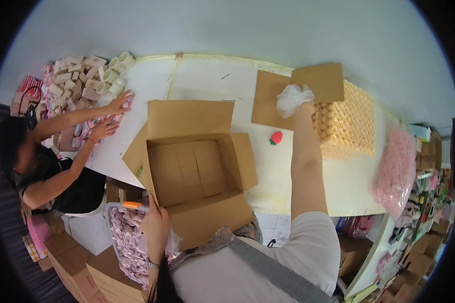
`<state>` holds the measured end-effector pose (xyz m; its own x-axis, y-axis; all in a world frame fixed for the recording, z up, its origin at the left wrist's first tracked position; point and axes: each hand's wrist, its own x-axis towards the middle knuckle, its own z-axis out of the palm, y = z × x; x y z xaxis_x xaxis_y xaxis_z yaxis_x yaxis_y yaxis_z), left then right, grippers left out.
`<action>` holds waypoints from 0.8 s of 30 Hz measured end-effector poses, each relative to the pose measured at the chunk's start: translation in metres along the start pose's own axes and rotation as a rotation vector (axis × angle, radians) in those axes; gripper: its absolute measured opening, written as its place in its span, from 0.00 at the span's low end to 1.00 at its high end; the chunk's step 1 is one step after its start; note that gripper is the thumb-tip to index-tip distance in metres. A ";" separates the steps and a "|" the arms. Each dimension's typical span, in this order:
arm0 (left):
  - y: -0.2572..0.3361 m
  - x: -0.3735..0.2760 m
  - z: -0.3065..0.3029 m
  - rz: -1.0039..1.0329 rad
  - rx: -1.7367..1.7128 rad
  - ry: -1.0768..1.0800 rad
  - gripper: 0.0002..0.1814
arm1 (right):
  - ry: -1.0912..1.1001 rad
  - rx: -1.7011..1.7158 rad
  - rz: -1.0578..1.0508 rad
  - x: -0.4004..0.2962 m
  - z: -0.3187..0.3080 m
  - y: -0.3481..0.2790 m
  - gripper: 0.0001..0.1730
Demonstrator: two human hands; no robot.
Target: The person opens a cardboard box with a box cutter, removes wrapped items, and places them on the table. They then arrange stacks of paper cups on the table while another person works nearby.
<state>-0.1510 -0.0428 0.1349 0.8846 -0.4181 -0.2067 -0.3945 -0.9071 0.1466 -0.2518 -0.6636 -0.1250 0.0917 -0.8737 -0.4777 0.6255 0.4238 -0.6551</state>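
Observation:
An open cardboard box (189, 170) with nothing in it stands at the table's near edge, its flaps spread outward. My left hand (154, 227) grips its near left corner, thumb on the cardboard. Crumpled translucent white plastic (294, 99) is bunched over my right hand (306, 108), whose fingers are mostly hidden. That hand is at flat cardboard pieces (271, 100), one of which (322, 81) overlaps a stack of cream-yellow textured pieces (350, 121). A red strawberry-shaped item (276, 138) with green leaves lies between the box and my right forearm.
At the left a co-worker (60, 166) handles small wrapped items beside a heap of little boxes (74, 81) and cream cups (115, 64). A basket of shiny pink fabric items (131, 235) is below my left hand. A bag of pink filling (396, 172) lies at the right.

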 end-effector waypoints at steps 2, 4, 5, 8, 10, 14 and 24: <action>0.006 -0.001 0.003 -0.054 -0.027 -0.008 0.31 | -0.068 -0.035 0.111 0.020 -0.008 0.006 0.25; 0.013 0.003 0.004 -0.134 -0.062 -0.003 0.30 | -0.130 -0.336 0.066 0.017 -0.024 0.033 0.25; 0.018 0.010 0.003 -0.148 -0.091 0.024 0.30 | -0.161 -0.485 0.035 0.012 -0.031 0.044 0.26; 0.030 0.028 0.000 -0.140 -0.129 0.073 0.29 | -0.200 -0.939 -0.051 -0.019 -0.084 0.062 0.27; 0.027 0.038 -0.011 -0.135 -0.080 0.154 0.29 | -0.008 -1.503 -0.138 -0.079 -0.034 0.047 0.25; 0.027 0.072 -0.027 -0.101 -0.009 0.169 0.28 | 0.024 -2.005 -0.136 -0.099 0.014 0.031 0.25; 0.020 0.102 -0.002 -0.081 -0.001 0.059 0.29 | 0.092 -2.014 0.017 -0.075 0.054 0.048 0.27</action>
<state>-0.0682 -0.1030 0.1184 0.9265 -0.3402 -0.1607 -0.3213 -0.9377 0.1324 -0.1866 -0.5907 -0.0885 0.0143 -0.8827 -0.4698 -0.9723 0.0975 -0.2126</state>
